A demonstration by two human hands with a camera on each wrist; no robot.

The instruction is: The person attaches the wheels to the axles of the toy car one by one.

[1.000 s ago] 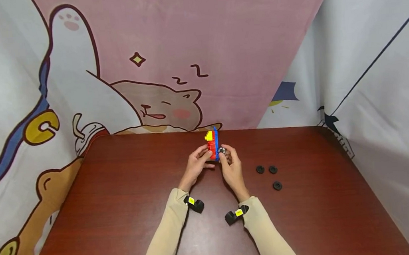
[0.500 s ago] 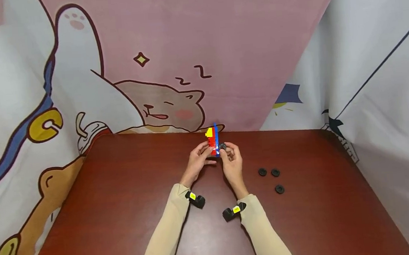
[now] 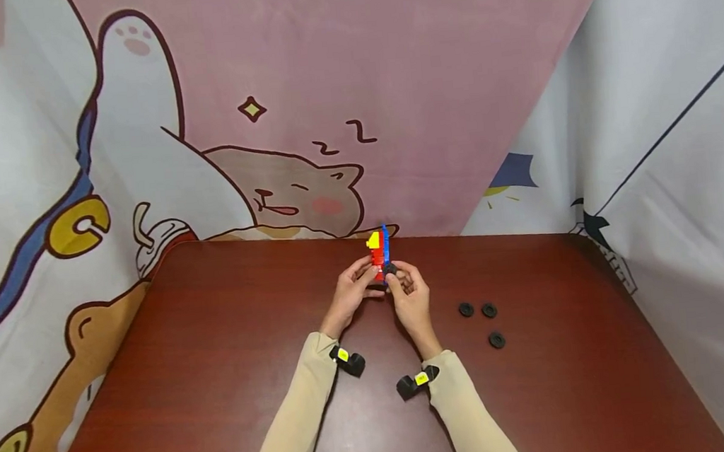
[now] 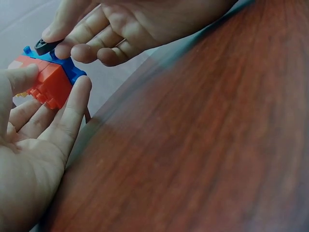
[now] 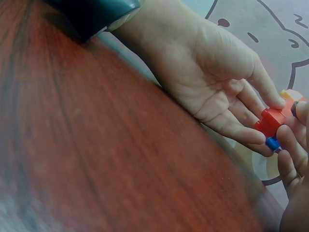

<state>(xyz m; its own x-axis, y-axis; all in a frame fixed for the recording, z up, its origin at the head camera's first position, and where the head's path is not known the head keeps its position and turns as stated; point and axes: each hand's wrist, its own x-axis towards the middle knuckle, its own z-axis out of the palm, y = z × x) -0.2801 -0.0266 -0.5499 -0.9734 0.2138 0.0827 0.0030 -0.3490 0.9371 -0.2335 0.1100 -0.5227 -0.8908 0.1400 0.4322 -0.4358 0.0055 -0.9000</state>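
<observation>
My left hand (image 3: 345, 297) grips a small toy built of red bricks (image 4: 55, 86), with a blue base (image 4: 65, 65) and a yellow block (image 3: 374, 240) at its far end. In the head view the toy stands on end, its blue side facing right. My right hand (image 3: 413, 306) pinches a black wheel (image 4: 47, 47) between thumb and fingers. The wheel lies against the blue side or very close to it; contact is hard to tell. In the right wrist view, fingers partly cover the toy and the wheel.
Three black tyres, a left one (image 3: 466, 309), a right one (image 3: 489, 310) and a nearer one (image 3: 496, 340), lie on the brown table (image 3: 233, 378) to the right of my hands. A printed curtain (image 3: 429, 107) hangs behind the table's far edge.
The toy has gone up slightly and come back down in my hands. The wheel in my right hand has turned, its pale hub showing earlier and now looking dark. The tyres stay put.
</observation>
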